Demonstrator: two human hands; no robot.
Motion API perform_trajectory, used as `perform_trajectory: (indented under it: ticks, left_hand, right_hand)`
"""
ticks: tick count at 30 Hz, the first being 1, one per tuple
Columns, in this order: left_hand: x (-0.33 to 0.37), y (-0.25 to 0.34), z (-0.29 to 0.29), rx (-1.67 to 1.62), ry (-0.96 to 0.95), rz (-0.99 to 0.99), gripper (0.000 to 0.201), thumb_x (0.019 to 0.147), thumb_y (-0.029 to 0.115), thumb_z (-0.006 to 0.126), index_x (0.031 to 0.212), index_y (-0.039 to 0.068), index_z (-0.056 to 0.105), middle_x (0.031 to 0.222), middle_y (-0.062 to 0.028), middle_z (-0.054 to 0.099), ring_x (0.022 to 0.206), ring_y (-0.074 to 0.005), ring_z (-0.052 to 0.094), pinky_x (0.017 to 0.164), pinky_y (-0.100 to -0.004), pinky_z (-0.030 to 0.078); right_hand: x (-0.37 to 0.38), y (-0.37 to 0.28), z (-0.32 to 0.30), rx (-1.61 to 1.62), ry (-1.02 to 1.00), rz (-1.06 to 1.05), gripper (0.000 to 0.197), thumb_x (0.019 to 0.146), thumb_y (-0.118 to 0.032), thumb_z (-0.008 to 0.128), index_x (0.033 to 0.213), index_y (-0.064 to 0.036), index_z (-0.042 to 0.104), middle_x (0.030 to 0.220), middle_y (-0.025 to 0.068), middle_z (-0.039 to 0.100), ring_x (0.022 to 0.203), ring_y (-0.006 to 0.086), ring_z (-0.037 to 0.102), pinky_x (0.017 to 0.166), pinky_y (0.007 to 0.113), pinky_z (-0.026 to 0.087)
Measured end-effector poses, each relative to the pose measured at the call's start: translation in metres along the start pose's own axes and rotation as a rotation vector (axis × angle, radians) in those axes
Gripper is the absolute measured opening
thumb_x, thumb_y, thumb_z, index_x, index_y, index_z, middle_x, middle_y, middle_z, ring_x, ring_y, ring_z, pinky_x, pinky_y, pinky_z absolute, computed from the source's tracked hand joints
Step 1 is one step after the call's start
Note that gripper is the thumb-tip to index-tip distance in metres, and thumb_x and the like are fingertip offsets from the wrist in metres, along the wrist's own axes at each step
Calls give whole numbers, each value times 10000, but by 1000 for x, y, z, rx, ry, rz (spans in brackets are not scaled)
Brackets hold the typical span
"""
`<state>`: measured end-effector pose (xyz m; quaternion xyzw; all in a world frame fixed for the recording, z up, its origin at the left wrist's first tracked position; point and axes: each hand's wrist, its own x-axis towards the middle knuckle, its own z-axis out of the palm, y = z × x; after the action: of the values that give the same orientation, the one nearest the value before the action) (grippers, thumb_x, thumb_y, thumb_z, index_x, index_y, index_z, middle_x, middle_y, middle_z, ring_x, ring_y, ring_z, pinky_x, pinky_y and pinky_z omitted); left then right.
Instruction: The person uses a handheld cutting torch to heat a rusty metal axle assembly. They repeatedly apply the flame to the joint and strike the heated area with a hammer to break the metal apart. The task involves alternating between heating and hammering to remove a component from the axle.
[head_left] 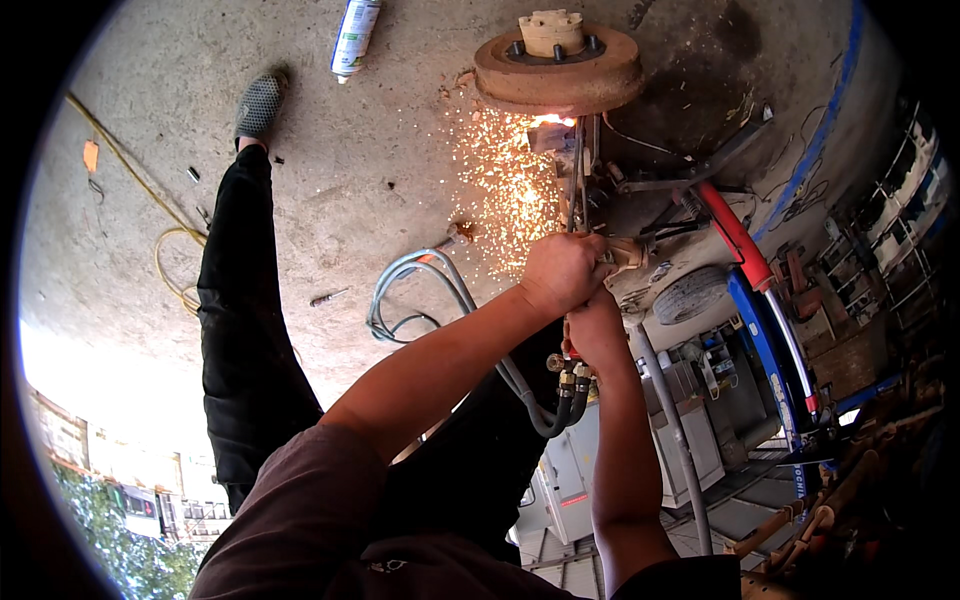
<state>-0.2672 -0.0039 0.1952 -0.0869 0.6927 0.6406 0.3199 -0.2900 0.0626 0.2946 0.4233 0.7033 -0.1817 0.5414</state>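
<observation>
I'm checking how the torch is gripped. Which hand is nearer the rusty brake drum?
Left. The left hand grips the cutting torch higher up, closer to the brake drum. The right hand holds the torch's rear end by the hoses, farther from it.

I see the concrete floor (330,190) bearing a spray can (354,36), a yellow cord (165,235), a looped grey hose (420,285), a small orange scrap (91,156), scattered bolts (196,176) and sparks (500,180).
</observation>
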Motion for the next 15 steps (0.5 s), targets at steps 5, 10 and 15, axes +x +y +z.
perform_trajectory:
  ticks: [5, 10, 15]
  left_hand:
    - [-1, 1, -1, -9, 15, -4, 287, 829, 321, 736, 863, 51, 645, 848, -144, 686, 802, -372, 687, 718, -468, 565]
    - [-1, 1, -2, -9, 27, 4, 290, 821, 318, 738, 858, 48, 640, 850, -143, 689, 806, -371, 687, 710, -470, 563]
    - [-1, -2, 0, -9, 25, -9, 292, 810, 317, 745, 853, 50, 635, 848, -142, 689, 809, -374, 685, 705, -472, 560]
  right_hand:
    - [1, 1, 0, -3, -11, 5, 110, 994, -100, 469, 1025, -13, 527, 635, 38, 506, 452, 130, 494, 396, 306, 429]
    - [0, -3, 0, -15, -20, 0, 108, 998, -111, 478, 1019, -19, 530, 642, 32, 506, 458, 123, 492, 399, 301, 429]
    - [1, -2, 0, 3, -18, 47, 113, 1001, -127, 490, 1017, -23, 531, 643, 27, 503, 456, 118, 483, 397, 298, 428]
